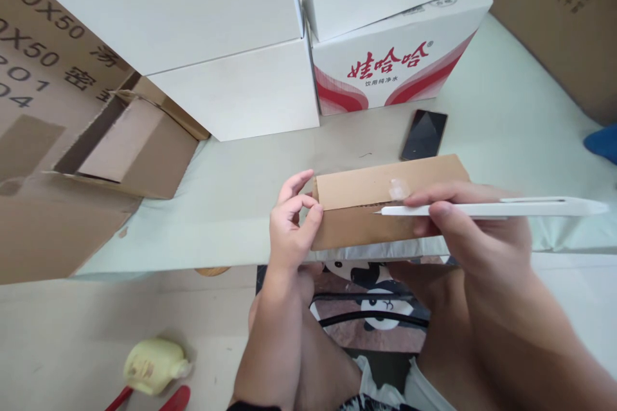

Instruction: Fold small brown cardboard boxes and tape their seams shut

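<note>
A small brown cardboard box (366,205) lies at the near edge of a pale table (231,192). My left hand (289,225) grips its left end, thumb and fingers curled against the cardboard. My right hand (463,225) holds a long white cutter (506,208) like a pen. The cutter's tip rests on the seam along the top of the box, near the middle. A piece of clear tape (399,189) shows on the box just above the tip.
A black phone (424,135) lies behind the box. White cartons (231,45) and one printed in red (395,64) stand at the back. Brown cardboard (62,141) fills the left and the far right. A yellow bottle (152,366) lies on the floor.
</note>
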`<state>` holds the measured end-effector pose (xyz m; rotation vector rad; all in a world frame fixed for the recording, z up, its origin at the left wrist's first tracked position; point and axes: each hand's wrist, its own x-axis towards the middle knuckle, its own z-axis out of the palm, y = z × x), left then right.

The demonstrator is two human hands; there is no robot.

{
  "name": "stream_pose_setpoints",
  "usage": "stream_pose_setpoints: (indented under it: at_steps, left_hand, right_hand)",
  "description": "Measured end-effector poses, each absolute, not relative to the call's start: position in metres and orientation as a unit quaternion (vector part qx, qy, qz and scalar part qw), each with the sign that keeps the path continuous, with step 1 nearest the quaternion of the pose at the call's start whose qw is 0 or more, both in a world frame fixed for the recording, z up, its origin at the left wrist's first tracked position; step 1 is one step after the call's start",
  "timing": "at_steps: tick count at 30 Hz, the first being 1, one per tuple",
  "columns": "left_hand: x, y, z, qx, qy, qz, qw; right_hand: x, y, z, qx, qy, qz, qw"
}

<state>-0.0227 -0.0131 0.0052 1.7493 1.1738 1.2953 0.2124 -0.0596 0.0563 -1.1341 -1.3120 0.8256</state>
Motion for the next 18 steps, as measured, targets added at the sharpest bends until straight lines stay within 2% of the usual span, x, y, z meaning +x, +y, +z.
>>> stream_pose_setpoints:
  at_steps: [10, 18]
  left_hand:
    - [-0.0199, -0.0147, 0.0076, 0.646, 0.46, 0.504, 0.343]
    - [-0.0195, -0.0138, 0.0083, 0.653, 0.481, 0.492, 0.317]
  right_hand:
    - [0.211, -0.0546, 0.0615, -0.484, -0.695, 0.248, 0.47]
    - [0.2079, -0.054, 0.0607, -0.501, -0.684, 0.231, 0.477]
